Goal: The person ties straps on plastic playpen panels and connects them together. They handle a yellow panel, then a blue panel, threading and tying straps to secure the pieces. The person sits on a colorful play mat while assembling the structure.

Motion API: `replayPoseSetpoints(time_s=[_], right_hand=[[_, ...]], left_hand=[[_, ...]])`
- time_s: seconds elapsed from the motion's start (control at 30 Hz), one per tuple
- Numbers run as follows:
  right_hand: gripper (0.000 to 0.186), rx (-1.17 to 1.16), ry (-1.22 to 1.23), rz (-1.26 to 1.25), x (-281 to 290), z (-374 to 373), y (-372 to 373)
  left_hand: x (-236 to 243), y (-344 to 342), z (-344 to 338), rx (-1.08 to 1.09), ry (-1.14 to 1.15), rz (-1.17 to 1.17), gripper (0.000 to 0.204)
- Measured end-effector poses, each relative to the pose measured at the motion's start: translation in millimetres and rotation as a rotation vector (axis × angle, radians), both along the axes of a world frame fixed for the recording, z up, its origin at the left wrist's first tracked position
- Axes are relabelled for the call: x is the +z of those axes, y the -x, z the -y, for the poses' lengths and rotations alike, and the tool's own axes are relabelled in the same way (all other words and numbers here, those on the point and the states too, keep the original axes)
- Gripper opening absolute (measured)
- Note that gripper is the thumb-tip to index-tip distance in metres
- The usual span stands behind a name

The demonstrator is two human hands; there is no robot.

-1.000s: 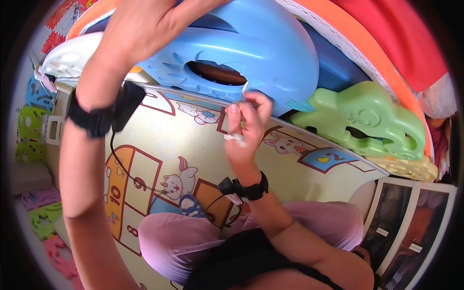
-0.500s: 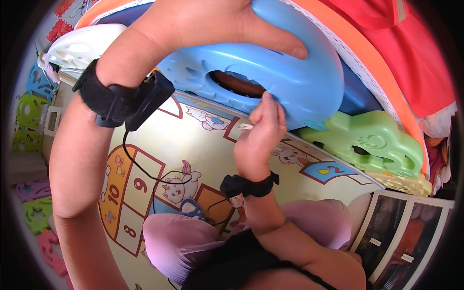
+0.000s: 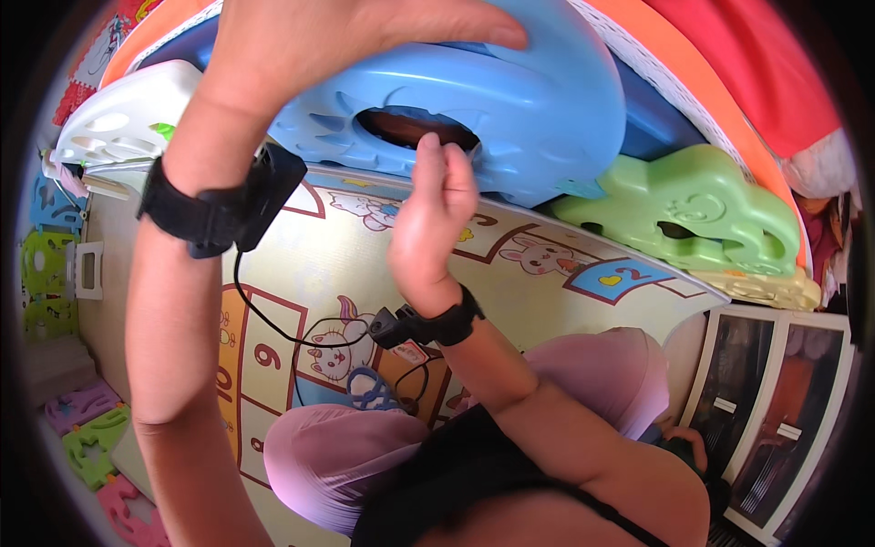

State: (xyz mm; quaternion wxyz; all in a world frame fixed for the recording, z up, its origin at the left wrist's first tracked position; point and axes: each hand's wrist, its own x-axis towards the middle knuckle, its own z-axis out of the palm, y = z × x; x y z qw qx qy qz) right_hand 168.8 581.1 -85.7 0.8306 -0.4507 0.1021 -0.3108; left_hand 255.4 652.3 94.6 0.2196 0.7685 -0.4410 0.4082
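Observation:
A light blue moulded plastic panel [image 3: 538, 118] with an oval opening leans before me at the top. My left hand [image 3: 319, 46] grips it from above, thumb lying along its surface; the other fingers run out of the picture. Close below the opening is my right hand [image 3: 433, 210], its thumb and fingers pinched together at the lower rim. Whatever they pinch is too small to make out. Black straps with small devices circle both wrists, and a black cable [image 3: 273, 326] hangs from the left one.
A green plastic panel [image 3: 684, 214] lies to the right, a white one [image 3: 128, 118] to the left. An orange-rimmed mesh edge [image 3: 729, 118] curves behind. Below spreads a printed play mat [image 3: 301, 246]. A glass-fronted cabinet [image 3: 775, 410] stands at right, with part of another person's arm [image 3: 690, 445] beside it.
My right hand has moved left and slightly up along the opening's lower rim. The white bit seen at its fingers earlier no longer shows. The view has shifted a little.

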Motion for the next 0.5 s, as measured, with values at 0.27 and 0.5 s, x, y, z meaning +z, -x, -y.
replayPoseSetpoints(time_s=[0.27,0.5], right_hand=[[0.023,-0.108,1.14,-0.103,-33.6,-27.0,58.0],[0.014,-0.194,1.23,-0.048,-43.2,-27.3,58.8]], left_hand=[[-132.5,87.6,-26.2,0.104,0.204,-1.166,0.025],[-138.0,34.6,-7.3,-0.039,-0.098,-1.856,0.024]])
